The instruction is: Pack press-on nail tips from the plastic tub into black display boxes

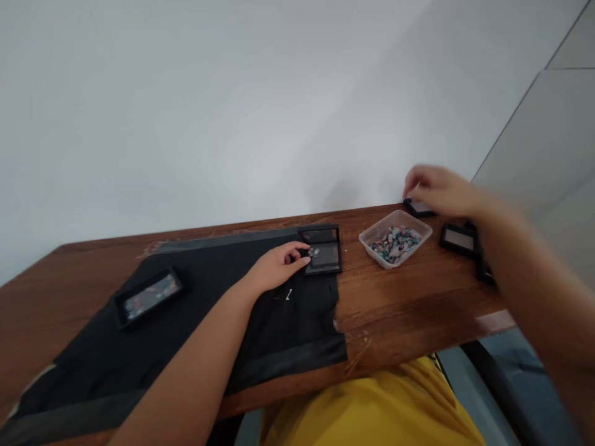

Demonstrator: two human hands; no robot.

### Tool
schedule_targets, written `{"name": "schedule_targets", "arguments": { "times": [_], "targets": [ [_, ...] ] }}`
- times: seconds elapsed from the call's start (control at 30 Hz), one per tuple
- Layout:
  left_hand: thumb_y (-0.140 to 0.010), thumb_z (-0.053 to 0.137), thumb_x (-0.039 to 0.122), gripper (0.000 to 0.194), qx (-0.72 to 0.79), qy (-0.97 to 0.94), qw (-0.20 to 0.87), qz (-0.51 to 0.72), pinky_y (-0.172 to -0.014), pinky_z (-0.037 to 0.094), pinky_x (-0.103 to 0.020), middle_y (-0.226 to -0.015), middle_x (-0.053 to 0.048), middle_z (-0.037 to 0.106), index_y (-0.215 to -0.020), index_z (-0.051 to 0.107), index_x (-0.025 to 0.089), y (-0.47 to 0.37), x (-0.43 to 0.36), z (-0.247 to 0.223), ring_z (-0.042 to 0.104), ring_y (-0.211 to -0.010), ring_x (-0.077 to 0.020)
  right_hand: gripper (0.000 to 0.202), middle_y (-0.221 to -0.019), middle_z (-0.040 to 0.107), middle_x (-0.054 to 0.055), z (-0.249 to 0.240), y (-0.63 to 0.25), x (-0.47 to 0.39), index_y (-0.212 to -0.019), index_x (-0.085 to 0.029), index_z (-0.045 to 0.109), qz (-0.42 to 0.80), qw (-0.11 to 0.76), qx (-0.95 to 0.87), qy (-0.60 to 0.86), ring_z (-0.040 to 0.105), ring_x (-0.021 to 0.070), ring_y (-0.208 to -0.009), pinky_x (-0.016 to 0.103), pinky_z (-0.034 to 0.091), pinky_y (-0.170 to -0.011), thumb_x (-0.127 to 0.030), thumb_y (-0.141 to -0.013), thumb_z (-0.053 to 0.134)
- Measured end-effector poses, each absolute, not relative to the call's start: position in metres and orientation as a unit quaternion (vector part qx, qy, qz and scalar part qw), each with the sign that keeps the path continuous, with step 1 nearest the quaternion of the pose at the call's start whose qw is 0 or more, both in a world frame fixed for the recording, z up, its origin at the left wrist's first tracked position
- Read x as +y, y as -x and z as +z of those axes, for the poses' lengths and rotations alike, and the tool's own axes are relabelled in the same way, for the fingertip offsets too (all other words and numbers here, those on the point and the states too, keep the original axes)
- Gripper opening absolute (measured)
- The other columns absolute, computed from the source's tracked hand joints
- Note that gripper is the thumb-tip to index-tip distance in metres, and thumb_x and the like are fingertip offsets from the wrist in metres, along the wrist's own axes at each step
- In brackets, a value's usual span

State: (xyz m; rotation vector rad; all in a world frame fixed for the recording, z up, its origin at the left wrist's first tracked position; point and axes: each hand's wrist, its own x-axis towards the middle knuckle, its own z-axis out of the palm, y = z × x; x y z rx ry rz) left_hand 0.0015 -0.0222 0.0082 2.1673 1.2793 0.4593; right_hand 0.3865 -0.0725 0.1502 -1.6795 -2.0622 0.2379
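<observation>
My left hand point(279, 266) rests at the left edge of an open black case point(324, 254), its thumb and fingertips bent around that edge beside some small pale pieces. Farther right and a little blurred, my right hand point(434, 189) is over a small black case point(418, 208) near the wall; its fingers are curled and what they hold, if anything, is hidden. Between the hands sits a clear plastic tub point(366, 238) of small green, pink and white pieces point(395, 243). Another black case point(149, 297) with pale and pinkish contents lies tilted on the black mat point(204, 266).
The black mat covers part of the brown wooden table point(372, 310). More black cases point(459, 239) lie right of the tub, partly behind my right forearm. A pale wall point(209, 111) rises behind the table. White scraps point(289, 294) lie on the mat.
</observation>
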Motion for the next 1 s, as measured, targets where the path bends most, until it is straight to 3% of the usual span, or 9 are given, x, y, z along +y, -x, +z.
{"name": "schedule_targets", "arguments": {
  "times": [0.1, 0.27, 0.43, 0.73, 1.0],
  "targets": [
    [-0.082, 0.057, 0.059, 0.052, 0.487, -0.806, 0.287, 0.175, -0.063, 0.041, -0.029, -0.083, 0.000, 0.065, -0.118, 0.069, 0.024, -0.002, -0.024, 0.010, 0.053, -0.064, -0.0160, 0.014, -0.080, 0.069, 0.004, 0.112, -0.377, -0.075, -0.092, -0.018, 0.067, 0.131, 0.133, -0.745, 0.641, 0.062, 0.0182, -0.073, 0.031, 0.049, -0.067, -0.014, -0.079, 0.063],
    [-0.084, 0.055, 0.060, 0.052, 0.487, -0.808, 0.283, 0.173, -0.062, 0.040, -0.029, -0.082, 0.000, 0.065, -0.119, 0.068, 0.024, -0.002, -0.026, 0.011, 0.052, -0.063, -0.0163, 0.026, -0.090, 0.070, 0.006, 0.067, -0.362, -0.069, -0.096, -0.020, 0.064, 0.115, 0.114, -0.750, 0.642, 0.063, 0.0220, -0.083, 0.033, 0.045, -0.072, -0.013, -0.071, 0.064],
    [-0.084, 0.055, 0.059, 0.052, 0.486, -0.812, 0.276, 0.171, -0.063, 0.041, -0.029, -0.083, -0.001, 0.066, -0.121, 0.068, 0.025, -0.002, -0.027, 0.010, 0.053, -0.065, -0.0170, 0.022, -0.098, 0.070, 0.008, 0.061, -0.361, -0.066, -0.093, -0.020, 0.063, 0.096, 0.102, -0.758, 0.637, 0.063, 0.0260, -0.094, 0.035, 0.044, -0.075, -0.012, -0.072, 0.067],
    [-0.085, 0.055, 0.059, 0.052, 0.484, -0.814, 0.274, 0.169, -0.061, 0.040, -0.029, -0.081, 0.000, 0.065, -0.122, 0.068, 0.024, -0.002, -0.027, 0.012, 0.053, -0.062, -0.0161, 0.020, -0.094, 0.069, 0.006, 0.056, -0.369, -0.067, -0.096, -0.020, 0.063, 0.102, 0.096, -0.755, 0.640, 0.063, 0.0223, -0.086, 0.032, 0.042, -0.070, -0.012, -0.078, 0.066],
    [-0.085, 0.055, 0.061, 0.053, 0.486, -0.814, 0.265, 0.175, -0.061, 0.041, -0.028, -0.081, 0.001, 0.063, -0.121, 0.068, 0.025, 0.001, -0.026, 0.008, 0.051, -0.062, -0.0157, 0.016, -0.089, 0.069, 0.004, 0.056, -0.371, -0.074, -0.087, -0.021, 0.063, 0.121, 0.115, -0.752, 0.638, 0.061, 0.0201, -0.082, 0.032, 0.040, -0.068, -0.008, -0.078, 0.063]
  ]
}}
